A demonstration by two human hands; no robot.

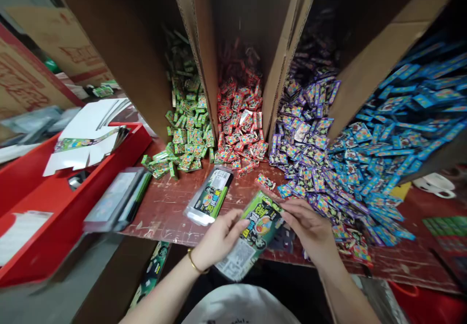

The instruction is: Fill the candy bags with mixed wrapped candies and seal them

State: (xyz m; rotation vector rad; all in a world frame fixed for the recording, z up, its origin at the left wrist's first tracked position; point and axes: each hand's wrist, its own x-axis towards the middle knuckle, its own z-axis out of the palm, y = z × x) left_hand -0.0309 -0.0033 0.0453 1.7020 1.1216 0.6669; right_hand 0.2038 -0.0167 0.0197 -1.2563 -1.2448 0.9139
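Observation:
My left hand [219,239], with a gold bracelet at the wrist, grips the left side of a green and black printed plastic pouch [260,224]. The pouch is tilted above the table's front edge, its white label panel toward me. At the pouch's upper right edge, my right hand [310,229] has its fingers pinched together on it; the fingertips are partly hidden. A second pouch [213,195] in clear plastic lies flat on the table, beyond my left hand. A small red packet [265,182] lies just past the top of the held pouch.
Cardboard bins spill small green [188,144], red [239,136], purple [310,141] and blue packets [386,139] onto the dark red table [160,217]. At left stand a red tray [120,153] with papers and a stack of clear pouches [113,200]. White scissor handles [434,184] lie at right.

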